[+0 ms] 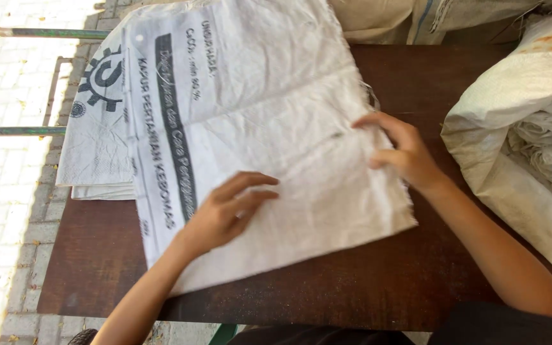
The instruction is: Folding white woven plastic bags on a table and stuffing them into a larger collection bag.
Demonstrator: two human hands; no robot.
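Sack: white woven plastic sack (pixel 269 147) with dark print along one side lies flat on the dark brown wooden table (pixel 365 281), reaching from the table's far left corner toward its middle.
Left hand: your left hand (pixel 225 214) rests palm down on the near half of the sack, fingers loosely spread and flat, gripping nothing, just pressing the cloth.
Right hand: your right hand (pixel 400 150) sits at the sack's right edge, fingers curled narrow, seemingly pinching that frayed edge; whether the cloth is truly held between them you cannot tell.
Fold state: a crease runs across the sack near its middle, so it looks partly smoothed or folded; the near corner is still skewed to the table's edge and wrinkles remain.
Under the sack: another white printed sack (pixel 97 140) pokes out at the left, hanging over the table's left edge.
Right of the table: a bulging white woven bag (pixel 512 115), stuffed with more crumpled sacks, leans over the table's right side.
Beyond the table: pale brick paving (pixel 7 191) and a metal rail frame (pixel 14 131) to its left.
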